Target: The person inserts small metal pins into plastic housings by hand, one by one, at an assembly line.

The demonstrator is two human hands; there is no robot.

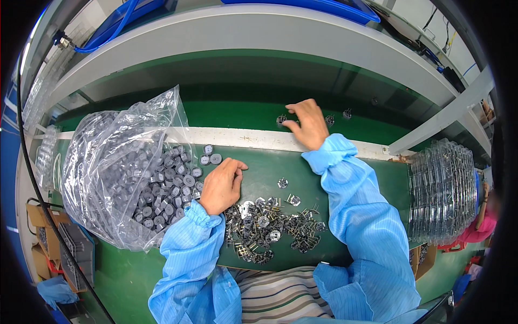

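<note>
- Left hand (222, 184) rests on the green work surface (270, 167), fingers curled loosely inward, tips close together. Cannot tell whether a part is pinched under them.
- It sits between the mouth of a clear plastic bag (116, 162) and a loose pile of metal pinned parts (270, 227); the wrist cuff touches the near edge of that pile.
- The bag lies on its side to the left, full of small grey round caps (164, 191). Some caps have spilled from its mouth onto the surface, just beside the left hand's knuckles.
- Right hand (308, 124) reaches forward over a pale rail (243, 137) onto the green belt (232, 114) beyond. Fingers bent down, tips together on a small dark assembled piece (281, 120) standing on the belt.
- Two more such pieces (347, 114) stand on the belt to the right of that hand, apart from each other.
- One single metal part (282, 183) lies alone on the work surface, between the two forearms, apart from the pile.
- Both arms wear light blue sleeves (367, 216) with gathered cuffs.
- A stack of clear plastic trays (442, 189) stands at the right edge, well apart from both hands.
- Another person's hand and pink sleeve (477, 229) show past the trays at far right.
</note>
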